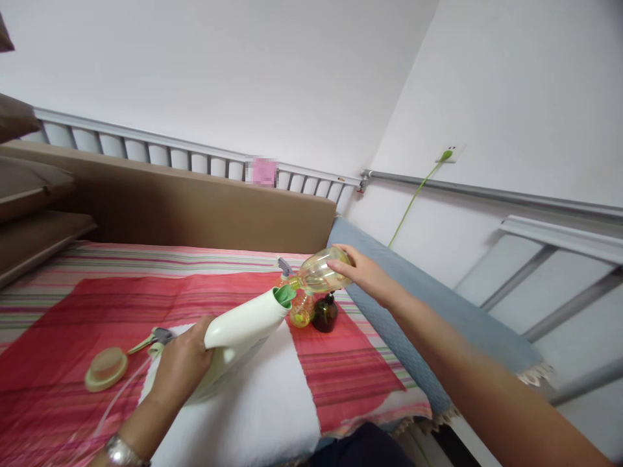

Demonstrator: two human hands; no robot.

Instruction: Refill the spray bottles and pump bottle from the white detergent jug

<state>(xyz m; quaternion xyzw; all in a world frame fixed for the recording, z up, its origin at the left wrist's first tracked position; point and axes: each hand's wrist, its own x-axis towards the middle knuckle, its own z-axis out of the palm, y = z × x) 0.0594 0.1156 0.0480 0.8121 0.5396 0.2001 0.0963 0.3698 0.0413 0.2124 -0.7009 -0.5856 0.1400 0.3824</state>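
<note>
My left hand (pixel 181 363) is closed round a large pale green jug (pixel 239 337), tipped on its side with its green spout (pixel 284 295) pointing right. My right hand (pixel 364 272) grips the base of a clear yellowish bottle (pixel 323 270), held sideways with its neck touching the jug's spout. Just below stand a small yellow bottle (pixel 302 310) and a dark round bottle (pixel 324 313) on the red striped cloth (pixel 87 305).
A pale green lid (pixel 106 368) and a spray trigger head with a tube (pixel 156 338) lie left of my left hand. A white towel (pixel 263 408) covers the near surface. A brown board (pixel 195 207) backs the surface; a blue-covered edge (pixel 428 305) runs along the right.
</note>
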